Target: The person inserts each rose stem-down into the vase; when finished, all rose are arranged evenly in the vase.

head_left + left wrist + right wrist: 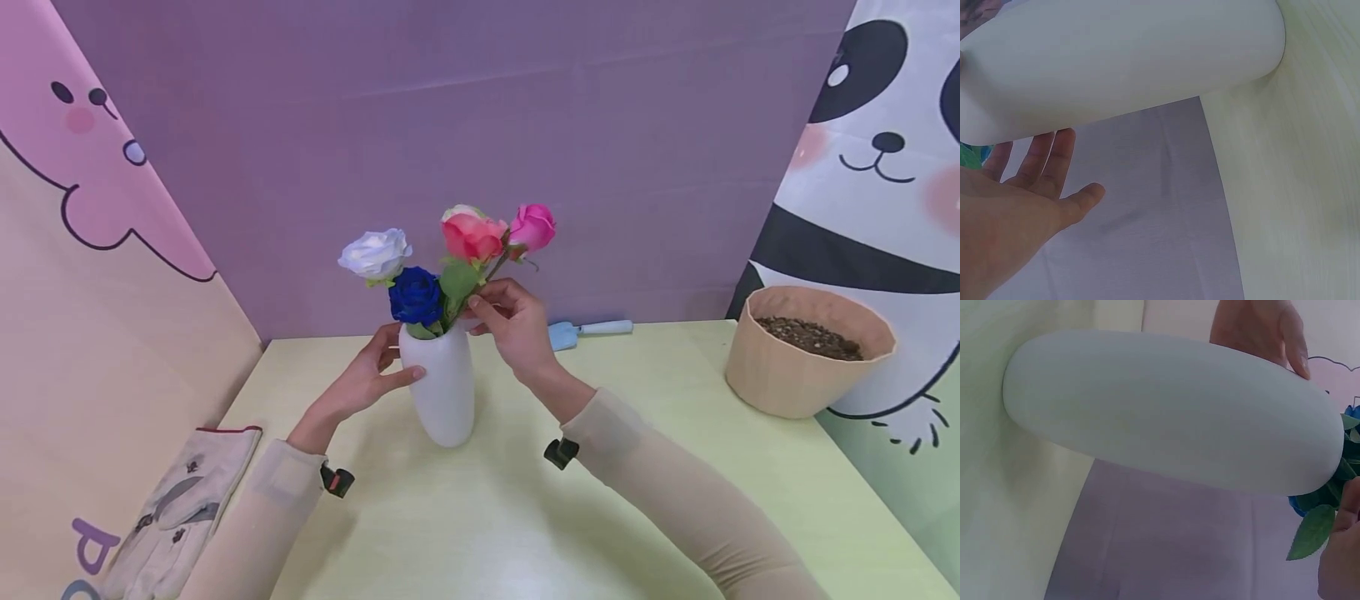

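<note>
A white vase (442, 392) stands on the table, tipped slightly. My left hand (367, 375) holds it near the rim, thumb on the front and fingers around the far left side; fingers of that hand (1029, 194) touch the vase wall in the left wrist view. In the vase are a blue rose (416, 296) and a pale white rose (377, 254) on the left. A coral rose (474, 236) and a magenta rose (532, 227) lean right. My right hand (513, 321) pinches a rose stem just above the rim; which rose's is partly hidden.
Behind the right hand lies a light-blue trowel (577, 332). A tan pot (787, 379) of soil stands at the right edge of the table. Grey-white work gloves (180, 508) lie at the left. A purple backdrop (600, 167) rises behind the table.
</note>
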A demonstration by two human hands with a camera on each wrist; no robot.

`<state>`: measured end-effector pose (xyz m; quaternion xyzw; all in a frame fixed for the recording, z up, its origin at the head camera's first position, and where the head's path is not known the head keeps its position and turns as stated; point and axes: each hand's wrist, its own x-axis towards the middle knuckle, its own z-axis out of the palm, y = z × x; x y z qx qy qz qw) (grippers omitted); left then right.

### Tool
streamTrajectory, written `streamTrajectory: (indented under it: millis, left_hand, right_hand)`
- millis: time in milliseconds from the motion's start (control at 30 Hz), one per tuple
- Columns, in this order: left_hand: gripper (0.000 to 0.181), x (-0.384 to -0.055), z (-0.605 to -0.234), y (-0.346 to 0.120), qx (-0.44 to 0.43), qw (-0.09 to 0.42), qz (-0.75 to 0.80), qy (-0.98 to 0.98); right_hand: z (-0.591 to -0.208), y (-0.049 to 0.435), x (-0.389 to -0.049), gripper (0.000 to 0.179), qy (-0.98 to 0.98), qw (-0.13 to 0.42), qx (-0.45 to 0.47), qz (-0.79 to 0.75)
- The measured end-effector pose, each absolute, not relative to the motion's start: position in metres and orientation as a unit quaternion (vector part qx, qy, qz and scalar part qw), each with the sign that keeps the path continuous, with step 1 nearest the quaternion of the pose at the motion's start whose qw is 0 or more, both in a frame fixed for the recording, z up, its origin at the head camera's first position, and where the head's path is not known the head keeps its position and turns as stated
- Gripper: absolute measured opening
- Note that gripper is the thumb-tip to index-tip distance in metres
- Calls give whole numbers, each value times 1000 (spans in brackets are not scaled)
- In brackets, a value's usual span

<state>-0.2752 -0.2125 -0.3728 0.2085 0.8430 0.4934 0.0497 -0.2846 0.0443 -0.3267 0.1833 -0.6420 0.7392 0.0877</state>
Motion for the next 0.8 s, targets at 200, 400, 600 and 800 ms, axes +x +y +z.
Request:
streamTrajectory:
  millis: [200, 400, 600, 800]
  left_hand:
    - [78, -275, -374, -212, 206, 50, 493, 843]
    - [78, -275, -373, -211, 207, 50, 490, 845]
    - [77, -274, -372, -210, 209, 51, 491, 845]
    - [77, -274, -371, -210, 204, 53, 490, 846]
  right_hand:
    - [-330, 43, -286, 17, -623, 73, 180, 758]
    - [-332, 44, -287, 11, -607, 80, 190, 768]
    - [-332, 42, -287, 13, -604, 71, 182, 772]
    - [-335, 39, -287, 15, -608, 67, 172, 772]
